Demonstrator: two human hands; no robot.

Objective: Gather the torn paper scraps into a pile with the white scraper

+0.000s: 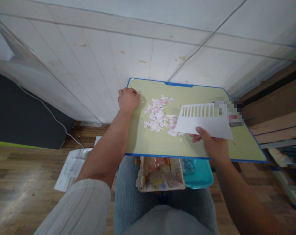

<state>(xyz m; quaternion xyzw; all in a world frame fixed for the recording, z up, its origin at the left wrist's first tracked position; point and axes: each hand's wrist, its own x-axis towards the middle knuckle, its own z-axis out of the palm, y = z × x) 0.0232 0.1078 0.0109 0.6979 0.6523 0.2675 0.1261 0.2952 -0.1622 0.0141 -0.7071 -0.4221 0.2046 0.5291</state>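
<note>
My right hand (215, 147) grips a white slotted sheet (199, 123) by its lower edge, thumb on top. A row of long narrow slots runs along the sheet's upper part. Its left end overlaps a loose pile of small white and pink paper pieces (156, 114). These lie on a pale yellow board (157, 145) with a blue rim. At the board's left edge is my left hand (128, 100), its fingers curled; what they hold, if anything, is hidden.
Below the board's front edge are a patterned cloth-lined container (160, 187) and a turquoise tray (203, 178), above my legs. A pixelated item (231, 112) sits at the board's right. White panelled wall (143, 49) stands behind, with a cable (199, 49) running down it.
</note>
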